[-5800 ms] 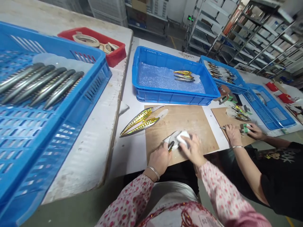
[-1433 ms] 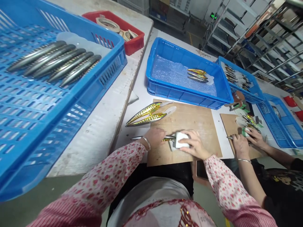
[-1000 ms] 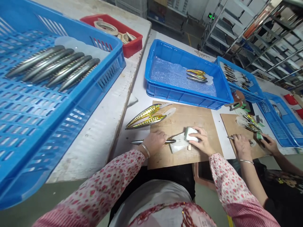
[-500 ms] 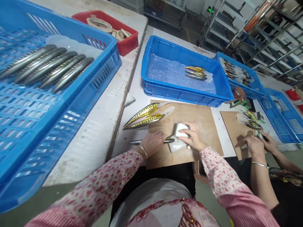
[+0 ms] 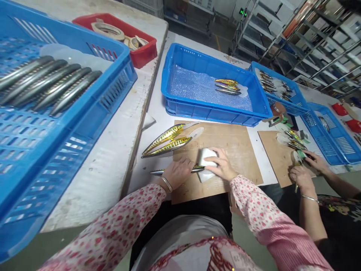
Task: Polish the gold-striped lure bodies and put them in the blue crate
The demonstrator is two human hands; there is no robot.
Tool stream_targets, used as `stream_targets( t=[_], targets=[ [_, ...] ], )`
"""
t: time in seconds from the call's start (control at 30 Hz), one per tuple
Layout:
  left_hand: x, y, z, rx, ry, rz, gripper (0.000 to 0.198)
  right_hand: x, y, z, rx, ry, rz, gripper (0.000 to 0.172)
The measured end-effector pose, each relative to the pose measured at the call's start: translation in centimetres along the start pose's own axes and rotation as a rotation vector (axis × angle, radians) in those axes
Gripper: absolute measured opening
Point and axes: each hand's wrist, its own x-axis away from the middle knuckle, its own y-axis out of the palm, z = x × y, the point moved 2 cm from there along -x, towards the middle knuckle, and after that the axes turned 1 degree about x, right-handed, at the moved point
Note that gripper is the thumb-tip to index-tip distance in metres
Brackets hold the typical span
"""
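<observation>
My left hand (image 5: 178,173) is closed around a slim fishing lure (image 5: 197,169), whose dark tail end sticks out on the left and whose front end points right. A white block (image 5: 206,156) sits in the grip of my right hand (image 5: 222,164), over the lure's front end, so the lip there is hidden. Beneath them a folded white piece (image 5: 205,176), perhaps cloth or paper, lies on the brown cardboard sheet (image 5: 242,150). Just beyond my left hand, two gold fishing lures (image 5: 175,144) with clear lips rest partly on the cardboard.
A blue tray (image 5: 214,111) with several lures on bubble wrap stands behind the cardboard. At left are a large blue crate (image 5: 113,88) of lures and a red bin (image 5: 146,56) with tape rolls. At right, a co-worker's hands (image 5: 303,178) handle a lure over another cardboard sheet (image 5: 269,150).
The view has shifted slightly. My right hand and the white block have come closer to my left hand, covering the lure's lip. The co-worker's hands have moved, turning their lure more upright.
</observation>
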Motion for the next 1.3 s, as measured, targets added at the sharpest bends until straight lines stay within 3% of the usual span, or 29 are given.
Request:
stream_targets(
  t=[0.13,0.3,0.37,0.43,0.53,0.67,0.9,1.13,1.3],
  targets=[
    [0.0,-0.3,0.1,0.019,0.006,-0.017,0.022,1.7,-1.3,0.8,0.061,0.105,0.081,0.018],
    [-0.1,-0.2,0.0,0.032,-0.006,-0.069,0.022,-1.0,1.7,-1.2,0.110,0.083,0.006,0.026],
    [-0.2,-0.2,-0.1,0.028,-0.019,-0.071,0.020,-1.1,2.1,-0.7,0.098,0.066,0.005,0.026],
    [-0.2,-0.5,-0.1,0.034,-0.037,-0.076,0.017,0.3,0.9,0.9,0.117,0.118,0.079,0.022],
    [-0.2,-1.7,0.3,0.078,-0.118,-0.098,0.018,3.5,-2.8,3.2,0.146,0.273,0.282,0.031],
    [0.1,-3.2,2.5,0.236,-0.296,-0.141,0.025,4.8,-5.7,2.4,0.054,0.317,0.406,0.037],
    [0.9,-1.8,6.3,0.412,-0.379,-0.221,0.030,2.4,-2.6,-0.4,0.231,0.355,0.170,0.028],
    [0.9,-1.2,6.3,0.375,-0.346,-0.195,0.023,4.0,-1.2,-4.5,0.286,0.358,0.077,0.024],
    [0.9,-1.3,6.4,0.366,-0.355,-0.191,0.023,3.5,-1.9,-3.9,0.396,0.432,0.087,0.022]
  ],
)
